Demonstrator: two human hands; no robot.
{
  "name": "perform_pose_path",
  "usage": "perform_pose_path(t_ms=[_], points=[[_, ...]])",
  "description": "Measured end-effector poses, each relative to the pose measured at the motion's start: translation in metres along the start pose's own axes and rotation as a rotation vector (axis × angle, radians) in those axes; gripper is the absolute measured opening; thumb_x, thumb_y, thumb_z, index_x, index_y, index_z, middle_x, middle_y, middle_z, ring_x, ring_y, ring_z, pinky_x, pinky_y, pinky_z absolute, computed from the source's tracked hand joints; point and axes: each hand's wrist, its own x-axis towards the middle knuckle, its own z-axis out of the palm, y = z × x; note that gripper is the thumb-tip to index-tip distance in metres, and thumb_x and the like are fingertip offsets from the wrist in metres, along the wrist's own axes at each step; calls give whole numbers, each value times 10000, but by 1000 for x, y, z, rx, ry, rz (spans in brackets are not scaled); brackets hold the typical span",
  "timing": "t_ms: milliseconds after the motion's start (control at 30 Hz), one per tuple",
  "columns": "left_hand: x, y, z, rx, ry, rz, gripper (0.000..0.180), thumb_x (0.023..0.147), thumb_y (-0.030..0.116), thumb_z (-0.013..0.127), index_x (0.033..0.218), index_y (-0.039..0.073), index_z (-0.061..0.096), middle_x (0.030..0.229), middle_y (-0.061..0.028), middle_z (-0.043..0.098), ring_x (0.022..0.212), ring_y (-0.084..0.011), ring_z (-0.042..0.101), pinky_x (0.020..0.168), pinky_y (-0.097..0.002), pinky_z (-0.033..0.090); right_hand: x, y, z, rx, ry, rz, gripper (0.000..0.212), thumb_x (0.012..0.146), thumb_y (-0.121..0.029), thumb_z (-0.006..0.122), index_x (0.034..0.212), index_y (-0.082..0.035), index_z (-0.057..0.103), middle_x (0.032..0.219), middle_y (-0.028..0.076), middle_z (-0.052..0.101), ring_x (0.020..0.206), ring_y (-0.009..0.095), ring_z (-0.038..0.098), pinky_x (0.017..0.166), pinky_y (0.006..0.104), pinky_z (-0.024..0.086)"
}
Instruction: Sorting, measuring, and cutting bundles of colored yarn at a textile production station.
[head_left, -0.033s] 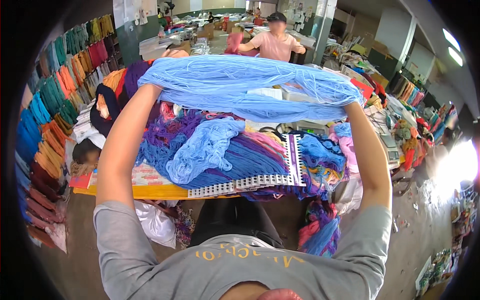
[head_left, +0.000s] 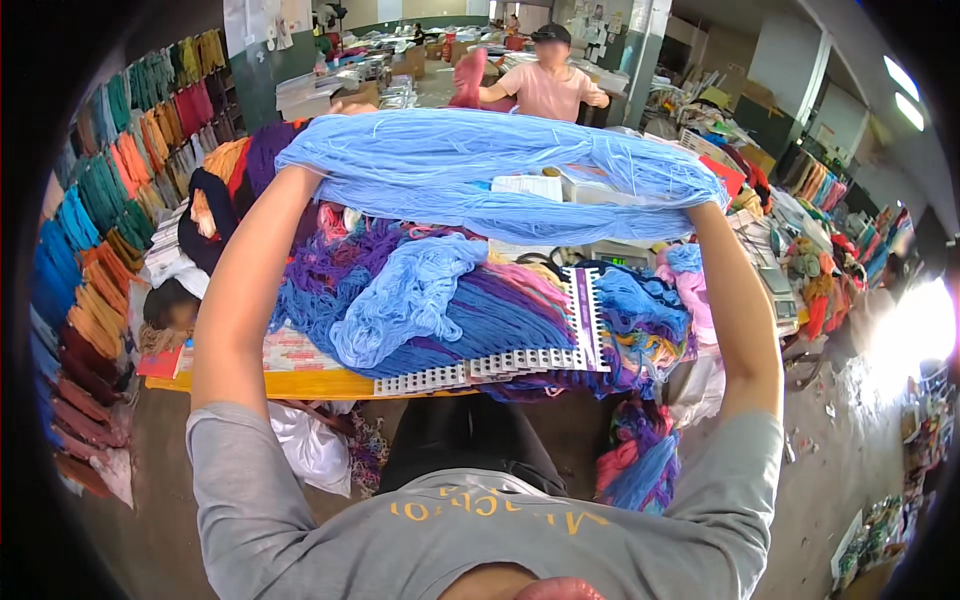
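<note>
A large skein of light blue yarn is stretched out sideways over the table, its strands forming a long loop. My left hand is inside its left end and my right hand inside its right end, arms spread wide. Yarn covers most of the fingers on both hands. Below the skein, a loose heap of light blue yarn lies on blue and purple yarn strands. White notched cards line the strands' near end, and another notched card stands across their right side.
The table's yellow front edge runs before me. Multicoloured yarn hangs below it at the right. Hanging yarn skeins line the left side. Across the table stands another person in a pink shirt. A white bag lies under the table.
The gap in the skein's loop looks slightly wider, showing more white paper behind it. Across the table, the other person's dark pink bundle has risen a little. My arms have hardly moved.
</note>
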Motion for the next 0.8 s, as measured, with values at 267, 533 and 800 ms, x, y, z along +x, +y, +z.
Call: perform_pose_path(t_ms=[267, 533, 800], points=[[41, 74, -49, -270, -407, -177, 478, 772, 302, 635, 1129, 26, 478, 1085, -154, 559, 1029, -312, 532, 883, -356, 418, -25, 21, -26, -52, -121, 100, 447, 806, -265, 624, 1182, -42, 535, 1216, 170, 526, 1122, 312, 498, 950, 368, 402], [79, 65, -29, -231, -187, -156, 393, 851, 252, 553, 1194, 60, 553, 1174, -118, 583, 1022, -252, 572, 899, -295, 431, -43, 16, -36, -90, -249, 174, 501, 784, -266, 657, 1201, -29, 514, 1256, 186, 497, 1133, 329, 488, 955, 372, 402], [151, 102, -78, -1328, 119, -188, 232, 891, 177, 512, 1049, 33, 602, 983, -95, 632, 914, -193, 603, 791, -286, 490, -35, 4, -39, -142, -143, 296, 532, 784, -293, 647, 1227, -43, 492, 1277, 184, 479, 1139, 338, 482, 960, 381, 395]])
